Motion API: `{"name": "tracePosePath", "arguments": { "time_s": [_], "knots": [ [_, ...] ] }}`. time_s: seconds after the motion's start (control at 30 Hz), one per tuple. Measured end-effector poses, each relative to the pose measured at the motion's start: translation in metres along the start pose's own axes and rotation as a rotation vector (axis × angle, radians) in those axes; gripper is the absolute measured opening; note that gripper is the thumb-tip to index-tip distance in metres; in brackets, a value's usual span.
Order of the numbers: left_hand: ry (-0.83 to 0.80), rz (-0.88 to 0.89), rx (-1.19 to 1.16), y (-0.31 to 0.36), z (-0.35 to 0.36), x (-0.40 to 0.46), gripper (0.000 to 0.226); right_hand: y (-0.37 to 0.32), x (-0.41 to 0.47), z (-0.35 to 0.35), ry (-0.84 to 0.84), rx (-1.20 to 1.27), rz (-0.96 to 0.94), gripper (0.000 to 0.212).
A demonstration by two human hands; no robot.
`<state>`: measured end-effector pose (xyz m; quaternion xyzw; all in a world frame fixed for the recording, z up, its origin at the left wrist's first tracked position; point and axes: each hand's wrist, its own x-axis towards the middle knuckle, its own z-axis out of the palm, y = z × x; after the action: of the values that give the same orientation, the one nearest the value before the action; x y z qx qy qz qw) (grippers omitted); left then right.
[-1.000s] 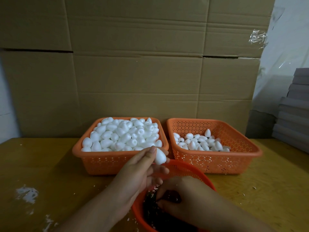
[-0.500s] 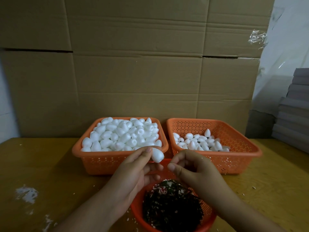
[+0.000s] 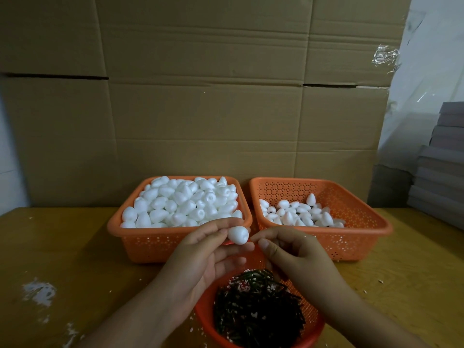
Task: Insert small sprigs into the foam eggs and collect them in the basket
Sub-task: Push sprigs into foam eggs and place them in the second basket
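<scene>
Just above the round red basket of dark sprigs, the left hand pinches a white foam egg between its fingers. Beside it, the right hand has thumb and forefinger pressed together at the egg's blunt end; whether they hold a sprig is unclear.

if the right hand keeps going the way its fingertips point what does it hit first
Probably the foam egg pinched in the left hand: the right hand points leftward at its blunt end, almost touching.
</scene>
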<state>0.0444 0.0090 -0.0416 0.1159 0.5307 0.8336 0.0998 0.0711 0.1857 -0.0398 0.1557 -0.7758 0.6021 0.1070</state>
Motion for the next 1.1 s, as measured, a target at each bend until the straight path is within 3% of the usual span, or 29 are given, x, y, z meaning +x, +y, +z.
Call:
{"name": "tracePosePath", "arguments": {
  "time_s": [0.13,0.33,0.5,0.67,1.1],
  "knots": [
    [-0.031,-0.023,-0.060,0.0006,-0.0012,0.0004,0.025,0.0014,0.0009,0.0012,-0.010,-0.032,-0.004,0.024],
    [-0.062,-0.012,-0.002,-0.0012,-0.0050,-0.0005,0.041,0.0014,0.0006,0.0017,-0.009,-0.044,-0.030,0.024],
    [-0.072,0.005,0.030,-0.0031,-0.0033,0.0002,0.027,0.0029,0.0011,0.0020,0.003,-0.002,-0.025,0.024],
    [-0.030,0.011,0.031,-0.0070,-0.0016,0.0044,0.049,0.0040,0.0006,0.0013,0.004,0.024,-0.016,0.019],
    [-0.041,-0.004,0.030,-0.0057,-0.0022,0.0023,0.041,0.0051,0.0008,0.0010,-0.002,0.036,-0.014,0.012]
  ]
}}
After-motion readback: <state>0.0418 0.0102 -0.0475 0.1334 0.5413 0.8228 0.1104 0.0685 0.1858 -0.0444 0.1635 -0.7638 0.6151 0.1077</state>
